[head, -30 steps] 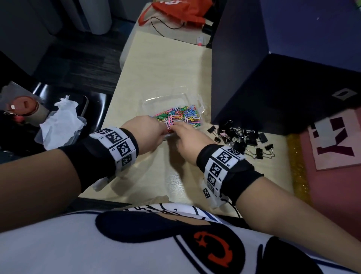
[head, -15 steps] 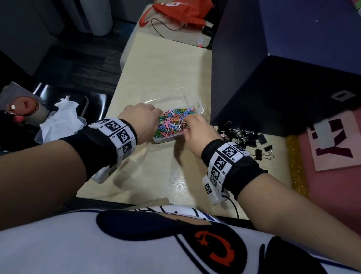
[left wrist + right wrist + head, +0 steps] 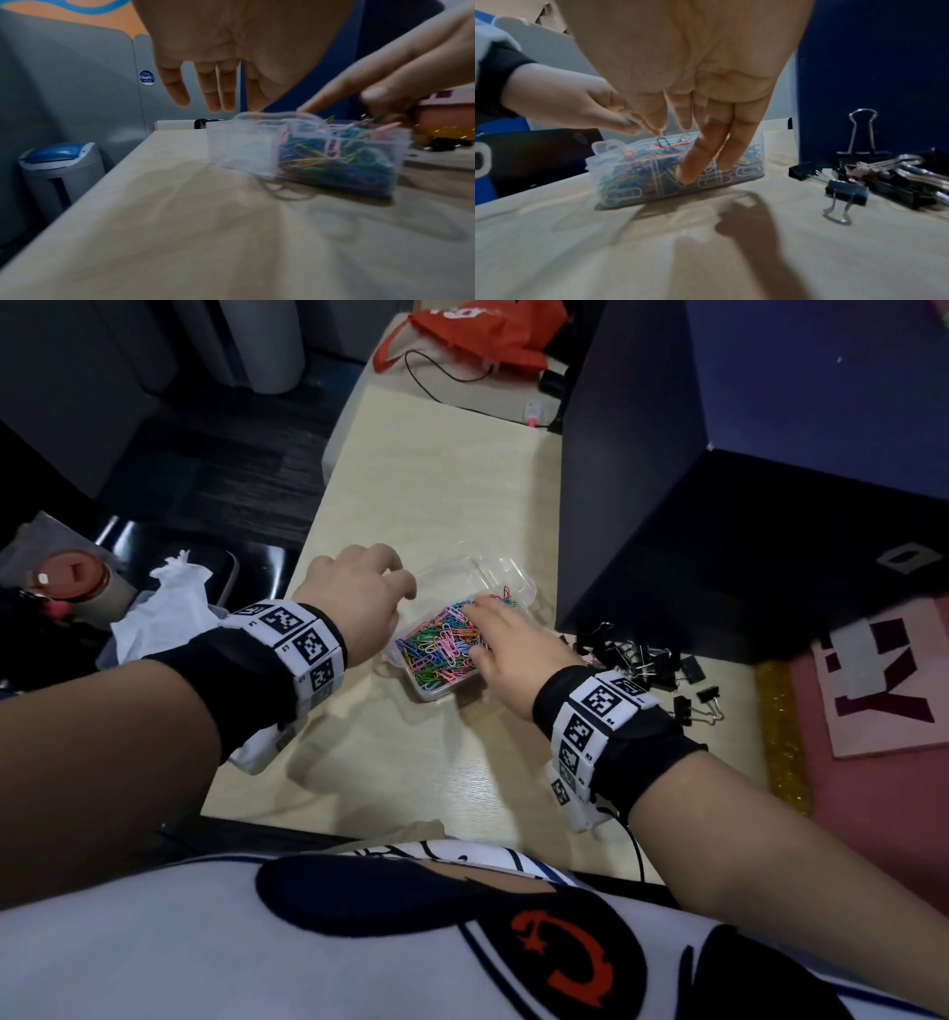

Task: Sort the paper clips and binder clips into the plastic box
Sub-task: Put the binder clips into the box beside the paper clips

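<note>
A clear plastic box (image 3: 519, 588) lies slantwise on the table, seen also in the left wrist view (image 3: 241, 150) and the right wrist view (image 3: 608, 154). Its near compartment is full of coloured paper clips (image 3: 436, 649) (image 3: 334, 162) (image 3: 634, 174); the far compartment looks empty. My right hand (image 3: 493, 629) (image 3: 700, 158) rests straight fingers on the clips and against the box's right side. My left hand (image 3: 380, 582) (image 3: 205, 97) hovers with relaxed fingers just above the box's left side, holding nothing. A pile of black binder clips (image 3: 642, 660) (image 3: 875, 172) lies on the table right of the box.
A tall dark blue box (image 3: 719, 531) stands right behind the clips. The table's (image 3: 411, 480) left edge is close to my left hand; beyond it are a tissue (image 3: 164, 608), a lidded cup (image 3: 67, 572) and a bin (image 3: 59, 172). A red bag (image 3: 477, 336) lies far back.
The box has turned slantwise and now holds the clips. My left hand has lifted off and moved back-left. My right hand has spread its fingers over the clips.
</note>
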